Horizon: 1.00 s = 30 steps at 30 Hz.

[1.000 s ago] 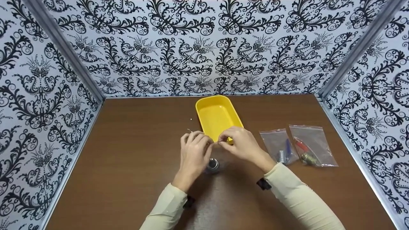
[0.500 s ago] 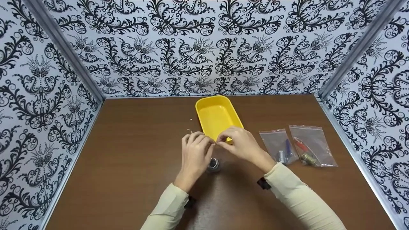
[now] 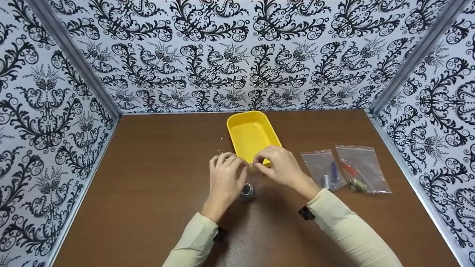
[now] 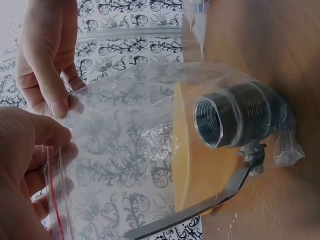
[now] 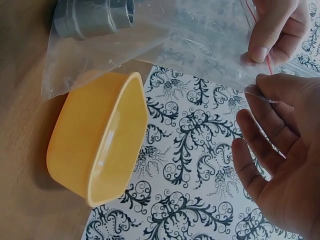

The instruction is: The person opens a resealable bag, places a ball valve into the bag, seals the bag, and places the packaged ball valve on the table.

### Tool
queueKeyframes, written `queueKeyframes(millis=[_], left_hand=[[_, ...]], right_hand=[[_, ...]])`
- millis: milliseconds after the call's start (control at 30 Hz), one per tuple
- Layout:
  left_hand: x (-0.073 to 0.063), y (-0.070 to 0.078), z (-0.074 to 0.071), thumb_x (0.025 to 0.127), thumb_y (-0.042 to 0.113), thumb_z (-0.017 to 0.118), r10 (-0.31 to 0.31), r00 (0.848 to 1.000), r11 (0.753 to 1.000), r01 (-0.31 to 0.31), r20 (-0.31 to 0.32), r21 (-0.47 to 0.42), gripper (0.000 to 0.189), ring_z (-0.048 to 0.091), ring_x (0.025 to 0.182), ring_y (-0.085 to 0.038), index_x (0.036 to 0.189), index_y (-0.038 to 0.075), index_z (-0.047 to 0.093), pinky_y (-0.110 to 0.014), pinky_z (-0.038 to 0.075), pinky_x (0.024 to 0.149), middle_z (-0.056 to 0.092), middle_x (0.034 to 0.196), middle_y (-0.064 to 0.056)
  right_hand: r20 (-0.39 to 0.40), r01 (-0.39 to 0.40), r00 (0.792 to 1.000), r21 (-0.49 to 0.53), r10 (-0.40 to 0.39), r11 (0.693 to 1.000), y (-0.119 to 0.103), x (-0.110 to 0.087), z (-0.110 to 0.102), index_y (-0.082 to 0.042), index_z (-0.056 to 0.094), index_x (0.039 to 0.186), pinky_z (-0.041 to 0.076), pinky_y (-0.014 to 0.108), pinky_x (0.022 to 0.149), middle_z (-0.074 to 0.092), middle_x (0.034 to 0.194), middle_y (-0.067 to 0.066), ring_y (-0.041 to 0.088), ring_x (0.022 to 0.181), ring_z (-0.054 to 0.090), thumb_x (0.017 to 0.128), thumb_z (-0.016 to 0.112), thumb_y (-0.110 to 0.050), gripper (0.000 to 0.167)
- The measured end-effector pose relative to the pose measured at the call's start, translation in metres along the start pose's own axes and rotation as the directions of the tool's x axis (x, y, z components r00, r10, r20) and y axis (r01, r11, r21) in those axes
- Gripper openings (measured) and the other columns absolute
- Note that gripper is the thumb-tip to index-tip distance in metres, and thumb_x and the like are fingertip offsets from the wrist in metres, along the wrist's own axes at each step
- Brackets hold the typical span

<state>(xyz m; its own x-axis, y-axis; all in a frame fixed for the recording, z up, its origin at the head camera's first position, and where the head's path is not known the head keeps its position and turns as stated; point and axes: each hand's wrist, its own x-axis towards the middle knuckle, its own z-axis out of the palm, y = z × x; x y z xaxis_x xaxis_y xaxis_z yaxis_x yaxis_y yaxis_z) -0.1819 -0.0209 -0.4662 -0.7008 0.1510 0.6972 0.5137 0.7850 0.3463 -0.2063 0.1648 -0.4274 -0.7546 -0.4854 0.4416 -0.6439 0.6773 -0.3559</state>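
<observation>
A clear zip bag stands upright on the table, with a metal ball valve at its bottom. The valve's long lever slants up inside the bag toward the left hand. My left hand pinches the red-striped zip edge between thumb and fingers. Close beside it, my right hand pinches the same edge at its corner, thumb against index finger, the other fingers spread in the right wrist view. From the head, the bag is almost invisible and only the valve's round opening shows below the hands.
Just beyond the hands sits a yellow tray. Two zip bags lie to the right, one holding a blue-handled item, the other a red-handled brass-coloured item. Small white bits lie left of the tray. Patterned walls enclose the table.
Both hands stay at the bag's top edge, with fingertips shifting only slightly along it. The tray and the other bags have not moved.
</observation>
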Motion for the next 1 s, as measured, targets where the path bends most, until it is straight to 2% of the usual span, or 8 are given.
queueKeyframes(millis=[233,433,600,767,1000], left_hand=[[0.000,0.000,-0.001,0.082,0.024,0.076,-0.005,1.000,1.000,0.005,0.005,0.001,0.007,0.060,0.101,-0.017,0.082,0.020,0.070,-0.045,0.036,0.097,0.071,0.085,0.007],[0.000,0.000,0.000,0.082,0.025,0.076,0.006,1.000,1.000,-0.006,0.012,-0.015,0.008,0.060,0.102,-0.016,0.082,0.020,0.070,-0.045,0.036,0.097,0.071,0.085,0.007],[0.000,0.000,0.000,0.082,0.023,0.076,0.003,1.000,1.000,-0.003,0.018,-0.020,0.007,0.060,0.102,-0.016,0.082,0.020,0.070,-0.045,0.036,0.098,0.071,0.086,0.008],[0.001,0.001,0.000,0.084,0.024,0.074,0.001,1.000,1.000,0.000,0.031,-0.018,0.006,0.060,0.103,-0.016,0.082,0.020,0.070,-0.044,0.035,0.098,0.071,0.086,0.008],[0.000,0.001,0.000,0.081,0.024,0.077,0.021,1.000,0.999,-0.021,0.003,-0.026,0.008,0.060,0.102,-0.017,0.081,0.020,0.070,-0.045,0.036,0.097,0.071,0.085,0.007]], right_hand=[[-0.009,0.006,1.000,0.003,-0.006,1.000,0.000,0.000,0.001,-0.018,0.072,0.085,0.053,0.033,0.074,0.070,0.082,-0.004,0.013,0.081,0.063,0.085,0.075,-0.025,0.007],[0.038,-0.043,0.998,0.021,0.043,0.999,0.004,-0.001,-0.007,-0.020,0.073,0.087,0.053,0.033,0.076,0.071,0.084,-0.006,0.012,0.082,0.063,0.085,0.075,-0.028,0.009],[0.044,-0.076,0.996,0.025,0.075,0.997,0.007,-0.003,-0.011,-0.020,0.073,0.086,0.052,0.034,0.075,0.071,0.083,-0.006,0.012,0.080,0.063,0.086,0.074,-0.028,0.008],[0.041,-0.054,0.998,-0.008,0.054,0.999,0.008,-0.003,-0.010,-0.020,0.071,0.086,0.051,0.034,0.075,0.071,0.084,-0.005,0.013,0.080,0.062,0.088,0.071,-0.027,0.008],[0.036,-0.026,0.999,-0.022,0.027,0.999,0.009,-0.004,-0.008,-0.019,0.069,0.086,0.051,0.035,0.078,0.070,0.085,-0.006,0.012,0.081,0.062,0.089,0.069,-0.025,0.006]])
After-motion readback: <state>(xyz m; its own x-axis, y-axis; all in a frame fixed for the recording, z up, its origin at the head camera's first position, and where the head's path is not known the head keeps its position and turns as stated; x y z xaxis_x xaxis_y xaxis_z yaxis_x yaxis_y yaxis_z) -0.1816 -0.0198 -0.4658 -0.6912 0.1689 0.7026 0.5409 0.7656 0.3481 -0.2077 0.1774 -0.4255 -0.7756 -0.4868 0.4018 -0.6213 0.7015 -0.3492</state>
